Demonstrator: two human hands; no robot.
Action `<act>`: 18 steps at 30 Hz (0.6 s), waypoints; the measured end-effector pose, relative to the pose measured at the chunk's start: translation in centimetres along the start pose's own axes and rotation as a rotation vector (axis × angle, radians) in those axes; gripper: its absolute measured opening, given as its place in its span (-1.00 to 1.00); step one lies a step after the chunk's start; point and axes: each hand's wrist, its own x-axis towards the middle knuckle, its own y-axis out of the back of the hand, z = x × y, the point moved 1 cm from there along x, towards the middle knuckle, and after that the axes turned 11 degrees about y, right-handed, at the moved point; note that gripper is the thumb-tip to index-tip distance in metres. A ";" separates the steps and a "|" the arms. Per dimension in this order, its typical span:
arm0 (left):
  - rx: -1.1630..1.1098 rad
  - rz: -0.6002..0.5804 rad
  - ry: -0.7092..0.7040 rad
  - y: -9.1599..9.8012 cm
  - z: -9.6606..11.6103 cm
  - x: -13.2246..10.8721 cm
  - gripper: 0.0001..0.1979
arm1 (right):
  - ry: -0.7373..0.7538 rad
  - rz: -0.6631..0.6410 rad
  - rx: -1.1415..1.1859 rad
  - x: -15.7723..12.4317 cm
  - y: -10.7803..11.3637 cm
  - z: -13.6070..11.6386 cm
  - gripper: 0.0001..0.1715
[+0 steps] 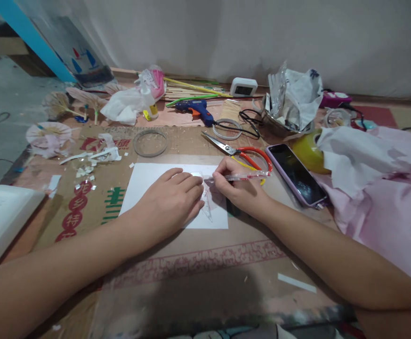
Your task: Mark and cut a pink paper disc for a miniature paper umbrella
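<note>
A sheet of white paper [145,184] lies on flattened cardboard in front of me. On the paper is a clear triangular ruler [207,211], partly covered by my left hand [179,195]. That hand lies palm down, its fingers stretched over the ruler and paper. My right hand [235,183] grips a clear pen [245,177], its tip at the ruler's edge close to the left fingertips. Scissors with red handles [251,153] lie just beyond the right hand. To the right of that hand rests a phone in a purple case [295,174].
At the back are a blue glue gun [194,109], a white digital display [243,87] and a metal bowl [290,129] of scraps. Pink cloth [385,188] covers the right side. A white box-like object [9,216] and round fans [50,137] stand left. A tape ring [150,143] lies behind the paper.
</note>
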 end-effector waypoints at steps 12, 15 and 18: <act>0.009 0.012 0.003 0.1 0.0 0.0 -0.74 | 0.016 0.012 -0.022 0.1 0.0 0.1 -0.81; 0.010 0.018 0.004 0.1 0.1 0.1 -0.76 | 0.006 0.002 -0.013 0.1 0.0 0.1 -0.80; 0.010 0.024 0.004 0.1 0.0 0.0 -0.76 | 0.009 0.002 -0.015 0.1 -0.1 0.1 -0.80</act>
